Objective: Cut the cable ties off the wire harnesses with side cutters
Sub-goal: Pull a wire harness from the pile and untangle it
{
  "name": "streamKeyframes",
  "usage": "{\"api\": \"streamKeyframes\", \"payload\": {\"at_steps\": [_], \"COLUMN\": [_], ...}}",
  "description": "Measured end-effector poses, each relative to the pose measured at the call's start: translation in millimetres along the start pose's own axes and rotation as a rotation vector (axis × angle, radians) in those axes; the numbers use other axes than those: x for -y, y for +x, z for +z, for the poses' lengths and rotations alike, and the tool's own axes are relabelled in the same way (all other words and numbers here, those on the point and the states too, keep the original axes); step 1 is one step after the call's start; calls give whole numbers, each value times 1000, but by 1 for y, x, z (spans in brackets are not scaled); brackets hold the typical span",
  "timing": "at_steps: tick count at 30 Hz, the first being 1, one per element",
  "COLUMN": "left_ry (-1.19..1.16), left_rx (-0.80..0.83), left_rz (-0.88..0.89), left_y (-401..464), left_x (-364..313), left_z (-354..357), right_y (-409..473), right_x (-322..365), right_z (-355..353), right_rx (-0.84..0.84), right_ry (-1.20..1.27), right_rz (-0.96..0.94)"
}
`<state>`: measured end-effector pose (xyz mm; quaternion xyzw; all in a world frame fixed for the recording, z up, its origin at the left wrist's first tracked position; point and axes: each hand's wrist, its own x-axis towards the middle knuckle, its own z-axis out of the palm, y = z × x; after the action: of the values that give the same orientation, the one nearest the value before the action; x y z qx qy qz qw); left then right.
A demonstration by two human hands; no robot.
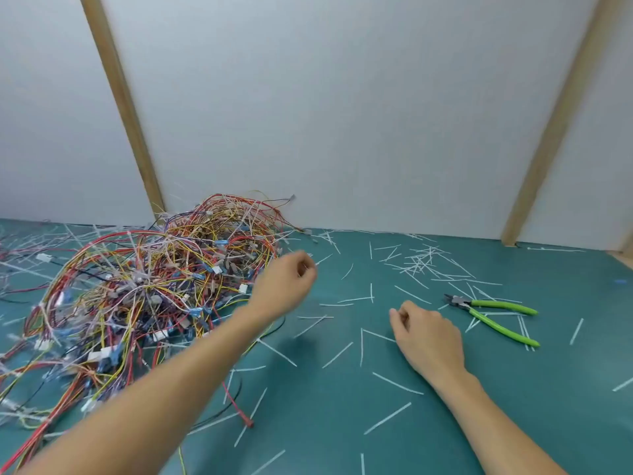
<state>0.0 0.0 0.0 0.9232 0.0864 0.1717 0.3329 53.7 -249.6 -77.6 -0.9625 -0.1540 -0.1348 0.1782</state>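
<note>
- Teal-green rubber work mat [445, 440]: covers the bench in front of white wall panels with pale wooden battens.
- Tangled heap of red, yellow, black and white wire harnesses [144, 293]: left half of the mat, against the back wall, white ties still visible among the strands.
- Left hand [287, 286]: raised just beside the heap's right edge, fingers curled in; motion blur hides whether they pinch anything, so cannot tell.
- Right hand [428, 337]: low over the mat, mid-right, fingers loosely curled, holding nothing that I can see.
- Green-handled side cutters [493, 315]: lying flat on the mat, unheld, to the right of the right hand and slightly beyond it. Long axis runs diagonally, steel nose toward the hand, handles splayed away to the lower right. Right hand is clearly nearer; the reach likely goes past the nose to the handles.
- Cut white cable-tie strips [421, 262]: scattered over the mat, thickest near the back wall.
</note>
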Motion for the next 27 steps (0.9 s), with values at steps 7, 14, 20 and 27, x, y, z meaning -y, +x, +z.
{"api": "streamKeyframes", "payload": {"at_steps": [7, 14, 20, 27], "left_ry": [770, 1088, 1026, 318], "left_rx": [-338, -193, -235, -454], "left_rz": [-21, -32, -138, 222], "left_y": [43, 54, 68, 76], "left_x": [56, 88, 46, -68], "left_z": [-90, -96, -88, -81], "right_y": [2, 4, 5, 9], "right_x": [1, 2, -1, -4], "right_z": [3, 4, 4, 5], "right_rx": [-34, -26, -19, -30], "right_ry": [-5, 9, 21, 121], "right_rz": [0, 0, -13, 21]}}
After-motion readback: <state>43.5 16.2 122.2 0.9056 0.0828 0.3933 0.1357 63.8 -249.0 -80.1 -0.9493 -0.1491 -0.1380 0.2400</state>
